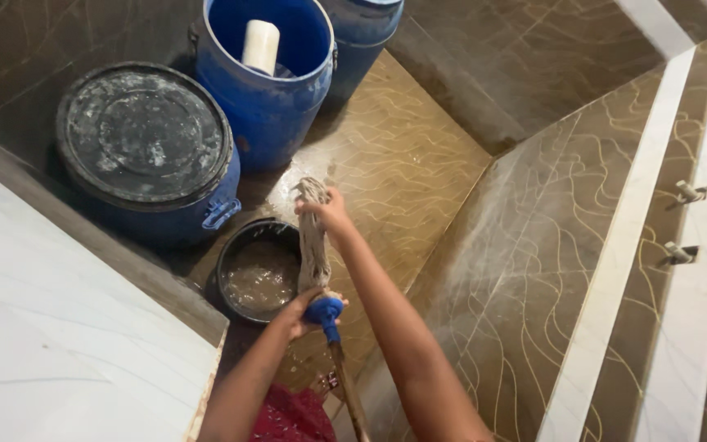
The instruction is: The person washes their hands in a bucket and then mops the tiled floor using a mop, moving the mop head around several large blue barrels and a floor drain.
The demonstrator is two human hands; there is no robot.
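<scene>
Left hand [298, 313] fingers wrap the mop's blue collar [323, 310], low near the wooden handle [348, 393]. Right hand [330, 211] clenches the twisted mop strands [313, 241] at their far end, beside the black bucket [231, 266].

Home washroom corner: brown veined floor tiles [407, 160] wet, matching tiled wall [533, 270] with taps [689, 193], blue water drums [267, 90], black bucket [257, 278] of murky water
</scene>
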